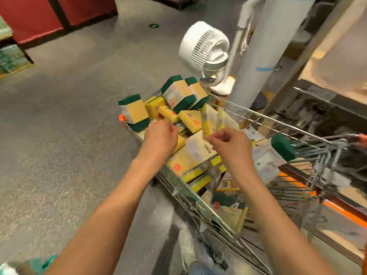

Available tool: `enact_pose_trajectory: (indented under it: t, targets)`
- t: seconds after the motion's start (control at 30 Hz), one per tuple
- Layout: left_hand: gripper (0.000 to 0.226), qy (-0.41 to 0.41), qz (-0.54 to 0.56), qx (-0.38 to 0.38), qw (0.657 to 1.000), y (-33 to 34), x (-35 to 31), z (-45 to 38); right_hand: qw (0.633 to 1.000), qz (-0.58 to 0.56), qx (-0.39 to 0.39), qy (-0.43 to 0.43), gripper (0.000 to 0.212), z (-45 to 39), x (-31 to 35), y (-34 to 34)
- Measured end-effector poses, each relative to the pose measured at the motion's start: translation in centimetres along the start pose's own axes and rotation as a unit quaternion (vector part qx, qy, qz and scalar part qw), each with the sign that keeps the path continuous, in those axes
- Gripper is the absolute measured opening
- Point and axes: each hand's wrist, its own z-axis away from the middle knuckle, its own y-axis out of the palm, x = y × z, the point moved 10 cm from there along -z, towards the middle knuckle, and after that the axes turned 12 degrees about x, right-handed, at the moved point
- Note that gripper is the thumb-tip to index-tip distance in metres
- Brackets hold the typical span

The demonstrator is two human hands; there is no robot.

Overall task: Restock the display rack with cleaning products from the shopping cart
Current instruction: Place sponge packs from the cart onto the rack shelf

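Pinching two thin yellow sponge packs point(216, 121) upright with my right hand point(230, 147), I keep them just above the shopping cart point(282, 124). My left hand point(160, 135) curls around a small yellow sponge point(168, 114) beside it. More green-and-yellow sponge packs point(178, 92) are piled just beyond both hands.

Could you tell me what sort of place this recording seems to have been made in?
Most likely a shop floor or its stockroom. A wire shopping cart is heaped with wrapped sponge packs, and metal shelving stands to the right. The right hand pinches a yellow pack.
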Motion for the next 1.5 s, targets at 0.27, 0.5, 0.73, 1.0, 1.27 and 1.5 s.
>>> enact_pose_trajectory:
  t: [0.27, 0.5, 0.73, 1.0, 1.27, 1.5]
  targets:
    - [0.015, 0.077, 0.062, 0.09, 0.991, 6.4, -9.7, -7.4, 0.986, -0.055, -0.107, 0.113, 0.011, -1.3, -8.5, -11.5]
    - [0.019, 0.113, 0.119, 0.209, 0.964, 15.7, -17.6, -10.6, 0.943, -0.103, -0.24, 0.206, 0.006, -2.4, -17.3, -18.8]
    - [0.036, 0.088, 0.142, 0.346, 0.923, 27.6, -21.4, -13.4, 0.857, -0.235, -0.284, 0.362, 0.028, -2.8, -28.0, -15.5]
    - [0.048, 0.095, 0.114, 0.423, 0.894, 36.4, -21.3, -13.5, 0.846, -0.185, -0.296, 0.402, 0.042, -5.6, -31.9, -15.7]
    - [0.055, 0.148, 0.201, 0.467, 0.848, 38.4, -23.3, -12.2, 0.863, -0.164, -0.294, 0.376, 0.039, -7.0, -32.1, -15.0]
    - [0.061, 0.034, 0.255, 0.467, 0.846, 39.2, -22.1, -13.2, 0.878, -0.177, -0.274, 0.35, 0.036, -5.9, -31.3, -15.5]
